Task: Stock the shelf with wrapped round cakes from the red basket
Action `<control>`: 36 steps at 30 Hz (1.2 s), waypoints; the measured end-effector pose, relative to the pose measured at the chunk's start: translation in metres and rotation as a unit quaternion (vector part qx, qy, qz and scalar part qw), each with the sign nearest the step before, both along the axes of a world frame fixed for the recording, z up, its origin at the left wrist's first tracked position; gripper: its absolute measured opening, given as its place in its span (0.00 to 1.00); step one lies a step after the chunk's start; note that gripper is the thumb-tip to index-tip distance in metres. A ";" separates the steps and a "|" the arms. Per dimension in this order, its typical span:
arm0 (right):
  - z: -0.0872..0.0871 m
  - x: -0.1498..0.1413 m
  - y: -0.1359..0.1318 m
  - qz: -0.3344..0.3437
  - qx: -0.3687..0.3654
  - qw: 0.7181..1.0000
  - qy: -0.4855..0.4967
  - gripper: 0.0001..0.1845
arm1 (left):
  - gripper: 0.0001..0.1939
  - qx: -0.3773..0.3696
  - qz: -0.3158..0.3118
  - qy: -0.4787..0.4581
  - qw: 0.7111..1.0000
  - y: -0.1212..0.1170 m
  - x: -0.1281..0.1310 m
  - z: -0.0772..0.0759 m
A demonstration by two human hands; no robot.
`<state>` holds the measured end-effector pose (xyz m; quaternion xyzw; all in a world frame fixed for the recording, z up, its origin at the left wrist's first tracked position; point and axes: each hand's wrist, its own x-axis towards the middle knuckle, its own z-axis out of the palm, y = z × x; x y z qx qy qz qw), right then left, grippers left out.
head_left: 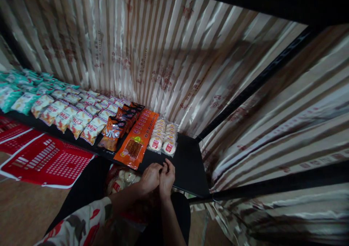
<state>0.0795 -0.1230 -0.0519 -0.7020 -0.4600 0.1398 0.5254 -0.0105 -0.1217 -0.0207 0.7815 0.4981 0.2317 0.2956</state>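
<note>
My left hand and my right hand meet at the front edge of the black shelf. The left one is closed, knuckles up. The right one is also closed, its fingers bent against the left; whatever lies between them is hidden. Just beyond them stand two rows of round white packaged snacks in clear wrappers. Left of these lies an orange snack packet with sticks pictured on it. Below my left wrist, a clear bag of similar round white snacks rests by my lap.
Brown-orange snack bags, white snack bags and teal snack bags line the shelf leftward. Red plastic baskets stand below at left. A striped curtain hangs behind; a black post rises at right.
</note>
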 end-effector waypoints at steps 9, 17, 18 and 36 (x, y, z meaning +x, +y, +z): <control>-0.016 -0.029 -0.033 0.074 0.015 0.997 0.011 0.17 | 0.13 0.027 -0.011 -0.035 0.999 -0.026 -0.030 -0.026; -0.033 -0.049 -0.049 0.092 0.017 0.995 -0.028 0.18 | 0.13 0.012 -0.008 -0.050 0.999 -0.037 -0.050 -0.061; -0.036 -0.051 -0.050 0.100 0.007 0.994 -0.032 0.18 | 0.13 0.008 -0.016 -0.054 0.998 -0.038 -0.054 -0.066; -0.108 -0.088 -0.058 0.324 -0.350 0.872 -0.113 0.16 | 0.11 -0.310 0.038 0.174 0.934 -0.033 -0.125 -0.122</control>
